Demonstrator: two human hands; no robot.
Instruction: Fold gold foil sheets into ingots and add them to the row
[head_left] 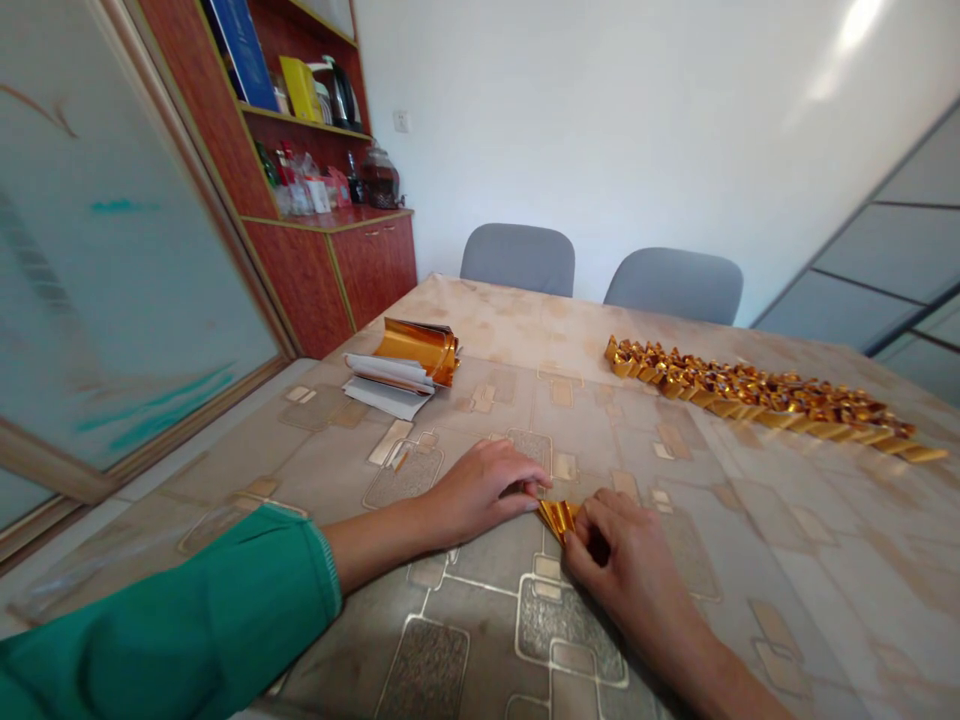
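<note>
Between my hands is a small piece of folded gold foil paper (pixel 556 517), just above or on the patterned tablecloth. My right hand (pixel 619 540) pinches its right side between thumb and fingers. The thumb and fingertips of my left hand (pixel 491 485) are pressed together at the paper's left corner. Part of the paper is hidden behind my right fingers. Further back on the left lies a stack of curled gold and white paper sheets (pixel 412 350). At the far right several folded gold paper pieces (pixel 750 390) stand in a long row.
The table (pixel 480 320) has a patterned cover. Two grey chairs (pixel 517 258) stand behind it, against a white wall. To the left are a red-brown cabinet (pixel 371 262) with bottles and a kettle, and a frosted sliding door (pixel 142 300).
</note>
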